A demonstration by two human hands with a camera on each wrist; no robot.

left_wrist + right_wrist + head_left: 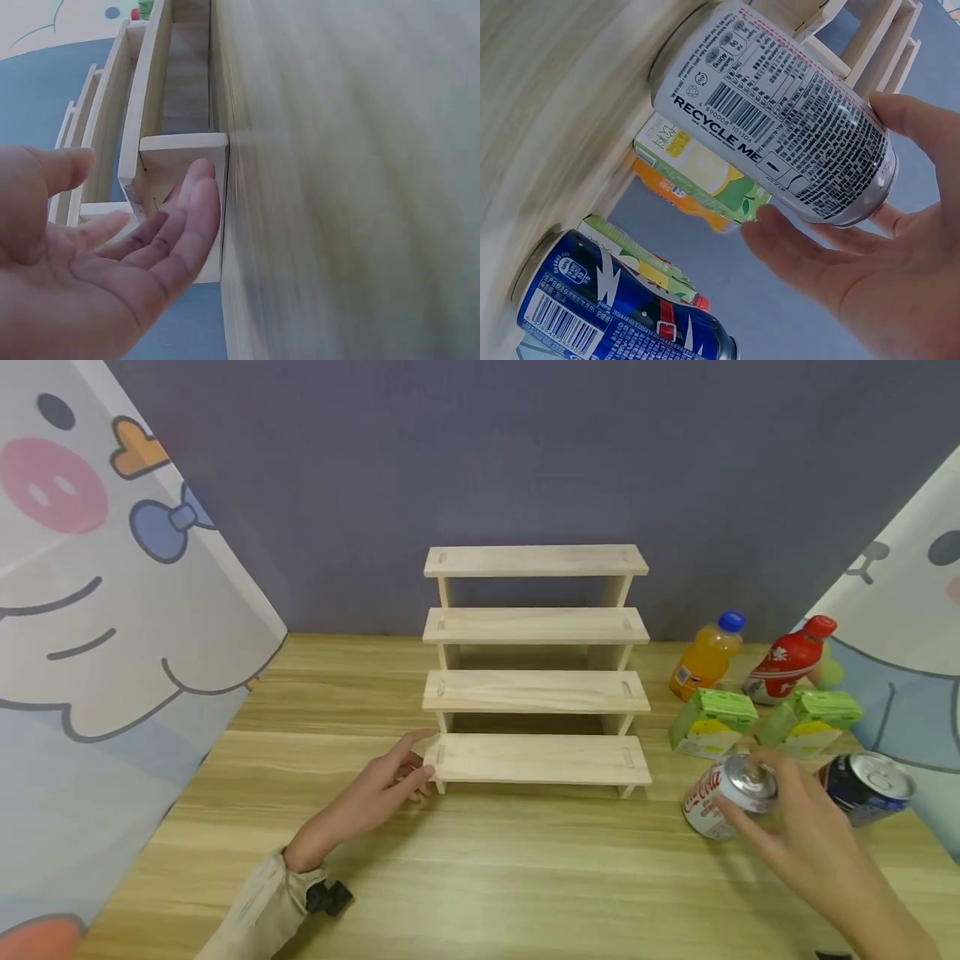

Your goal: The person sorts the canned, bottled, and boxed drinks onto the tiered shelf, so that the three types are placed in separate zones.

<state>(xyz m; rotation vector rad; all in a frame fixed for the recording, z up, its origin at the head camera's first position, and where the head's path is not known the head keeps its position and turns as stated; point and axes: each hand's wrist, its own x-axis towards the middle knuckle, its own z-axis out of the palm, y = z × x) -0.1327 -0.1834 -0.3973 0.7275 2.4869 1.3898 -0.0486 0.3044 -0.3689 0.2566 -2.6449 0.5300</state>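
Note:
At the right, my right hand (pixel 813 839) reaches round the top of a white and silver Coca-Cola can (pixel 708 802), thumb at its near side and fingers at the far side. In the right wrist view the can (pixel 772 120) shows its barcode side and stands with its base at the tabletop. My left hand (pixel 382 789) is at the left end of the lowest step of a wooden four-step display shelf (pixel 536 758), its thumb by the front edge. The left wrist view shows its fingers (pixel 199 202) loosely bent beside the end support.
A dark blue can (pixel 862 789) stands right of the Coca-Cola can. Behind are two green juice boxes (pixel 712 722), an orange drink bottle (pixel 705 660) and a red bottle (pixel 787 660). A grey wall (pixel 360 510) rises behind, with cartoon-printed panels (pixel 112 610) at both sides.

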